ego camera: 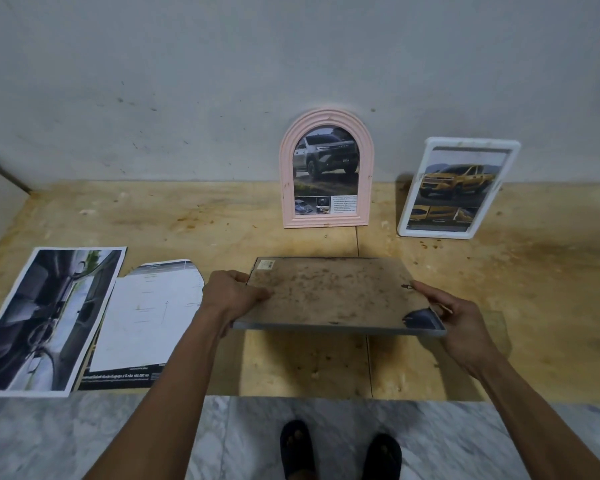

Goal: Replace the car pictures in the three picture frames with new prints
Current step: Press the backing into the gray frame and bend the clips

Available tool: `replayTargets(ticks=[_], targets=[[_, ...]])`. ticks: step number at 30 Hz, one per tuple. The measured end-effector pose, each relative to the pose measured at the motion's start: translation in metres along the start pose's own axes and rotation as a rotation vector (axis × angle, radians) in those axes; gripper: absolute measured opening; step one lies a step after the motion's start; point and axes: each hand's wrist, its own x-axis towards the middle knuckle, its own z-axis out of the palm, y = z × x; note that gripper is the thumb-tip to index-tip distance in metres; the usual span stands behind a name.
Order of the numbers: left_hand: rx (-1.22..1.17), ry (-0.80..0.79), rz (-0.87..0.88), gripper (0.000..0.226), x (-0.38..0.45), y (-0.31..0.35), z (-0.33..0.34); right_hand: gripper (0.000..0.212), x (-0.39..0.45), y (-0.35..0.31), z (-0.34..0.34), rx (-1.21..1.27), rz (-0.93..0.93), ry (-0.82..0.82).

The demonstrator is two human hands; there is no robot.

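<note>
Third frame [333, 296] held back-up, left hand [234, 296] & right hand [459, 320] gripping opp. ends; stiff, prob. glass inside, keep level

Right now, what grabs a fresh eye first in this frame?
Centre: both hands, left hand and right hand, hold a face-down frame by its ends above the wooden surface, its stained backing board up. Behind, a pink arched frame and a white frame lean on the wall, each showing a pickup. Loose prints lie at left.

I hold the face-down frame [336, 294] between my hands. Two frames [327, 169] stand behind; prints [49, 317] lie left
</note>
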Motion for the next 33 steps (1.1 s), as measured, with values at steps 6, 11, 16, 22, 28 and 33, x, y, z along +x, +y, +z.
replayTargets(ticks=[6,11,16,22,28,33], targets=[[-0.034,-0.105,0.009,0.039,0.005,0.007,-0.016,0.047,0.005,-0.009,0.001,-0.285,-0.347,0.123],[-0.406,-0.356,-0.098,0.086,0.000,0.010,-0.040,0.019,0.010,-0.021,-0.003,-0.143,-0.254,0.135],[-0.404,-0.416,0.125,0.086,-0.003,0.001,-0.043,0.027,0.014,-0.040,-0.013,-0.046,-0.159,0.073],[-0.042,-0.063,0.479,0.015,-0.014,-0.020,-0.018,0.054,0.011,-0.053,-0.021,0.005,-0.036,0.028],[-0.337,-0.179,0.304,0.019,-0.024,-0.044,0.003,0.037,-0.007,-0.056,-0.006,0.072,0.076,0.137],[-0.408,-0.171,0.086,0.025,-0.018,-0.061,0.016,0.060,-0.027,-0.035,0.009,0.065,0.197,0.117]])
